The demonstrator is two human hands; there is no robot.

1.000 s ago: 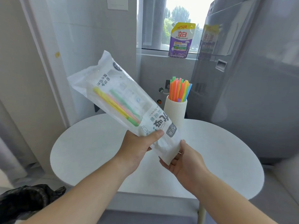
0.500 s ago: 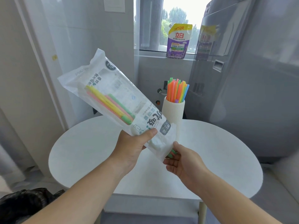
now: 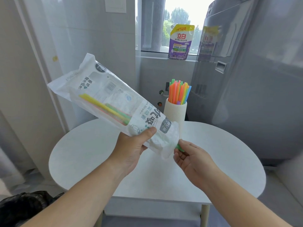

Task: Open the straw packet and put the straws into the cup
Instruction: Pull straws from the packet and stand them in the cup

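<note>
White round table: broad bare top on both sides of the cup; its near rim lies under both forearms, so the hands work in free air above it.
Grey appliance wall: close behind and to the right of the cup, the only thing hemming in the approach; the left and front are open.
Plastic straw packet: held aloft on a slant, sealed end up-left, open mouth down-right above the table, near the cup's front.
Ribbed cup: upright at the table's far edge, already holding a bunch of coloured straws.
Left hand: wrapped round the packet's lower part, thumb on top.
Right hand: fingers curled, pinching the green straw end at the packet mouth.
Straws left in packet: a few, yellow, pink and green, lying along the lower side.
Green straw end: a second ago nothing showed at the mouth; now it sticks out between the fingers.
Meaning: probably the last few are being drawn out; the task looks nearly finished.
Next: pull down-right, then lift to the cup rim.
</note>
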